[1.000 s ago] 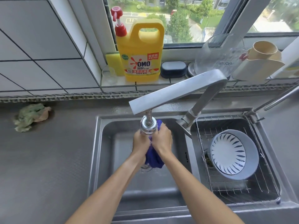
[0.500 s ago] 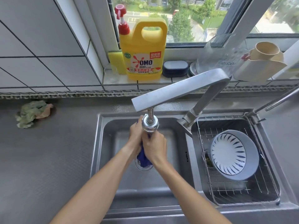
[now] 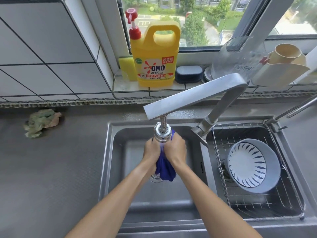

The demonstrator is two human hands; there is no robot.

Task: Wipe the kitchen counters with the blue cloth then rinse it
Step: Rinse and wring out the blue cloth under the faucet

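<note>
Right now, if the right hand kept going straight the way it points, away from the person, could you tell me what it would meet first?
Most likely the tap head: the right hand, gripping the blue cloth, points up toward it and already sits beside it. Depth is unclear from this one view.

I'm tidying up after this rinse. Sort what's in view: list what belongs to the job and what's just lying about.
In use:
blue cloth, bunched under the faucet head
left hand and right hand, both gripping the cloth
faucet
left sink basin

Lying about:
green rag on the counter
yellow detergent jug, sponge, dark soap box on the sill
patterned bowl in the wire rack
</note>
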